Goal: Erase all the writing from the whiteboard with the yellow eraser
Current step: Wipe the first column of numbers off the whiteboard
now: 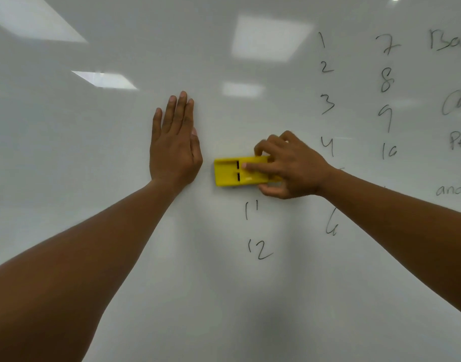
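— Yellow plastic eraser [236, 171], a flat rectangular block with two dark slots: where is it?

— Flat against the glossy white whiteboard [93, 152], lying lengthwise. My right hand [289, 168] grips its right end, fingers [253, 167] curled over the top and thumb underneath.

— And your other hand?

— My left hand [173, 145] is just left of the eraser, not touching it, pressed flat on the board with the fingers straight and close together, holding nothing.

— What writing is left?

— Black marker numbers [259, 248]: 11 and 12 just below the eraser, and columns of 1 to 4, a 6 and 7 to 10 to the eraser's right. Further right of it are handwritten words [450, 189], cut off at the edge.
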The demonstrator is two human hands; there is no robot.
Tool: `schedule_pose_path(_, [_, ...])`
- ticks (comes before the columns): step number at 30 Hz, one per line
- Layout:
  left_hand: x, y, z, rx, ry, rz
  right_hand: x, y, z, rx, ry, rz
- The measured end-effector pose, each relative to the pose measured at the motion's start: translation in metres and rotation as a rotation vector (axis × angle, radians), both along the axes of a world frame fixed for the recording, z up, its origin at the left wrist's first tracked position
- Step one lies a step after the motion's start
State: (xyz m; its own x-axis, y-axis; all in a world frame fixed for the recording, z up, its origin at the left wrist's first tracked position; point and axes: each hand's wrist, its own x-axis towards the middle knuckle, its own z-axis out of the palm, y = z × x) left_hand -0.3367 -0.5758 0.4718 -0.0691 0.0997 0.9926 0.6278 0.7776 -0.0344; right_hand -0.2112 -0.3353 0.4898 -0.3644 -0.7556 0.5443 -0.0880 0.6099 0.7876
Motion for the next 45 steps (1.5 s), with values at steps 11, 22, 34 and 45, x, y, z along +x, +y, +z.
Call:
schedule_pose_path(11, [0.000, -0.001, -0.001, 0.003, 0.008, -0.006, 0.000, 0.000, -0.012, 0.086, -0.063, 0.000])
schedule_pose_path(22, [-0.001, 0.000, -0.003, 0.006, 0.019, -0.001, -0.001, 0.001, -0.003, -0.380, 0.177, 0.041])
schedule_pose_path(34, [-0.001, -0.001, -0.007, 0.008, 0.024, -0.009, 0.005, 0.004, -0.010, -0.152, 0.065, 0.006])
schedule_pose_path(45, [0.000, 0.000, -0.013, 0.017, 0.020, -0.012, 0.009, 0.010, -0.028, 0.066, -0.072, -0.023])
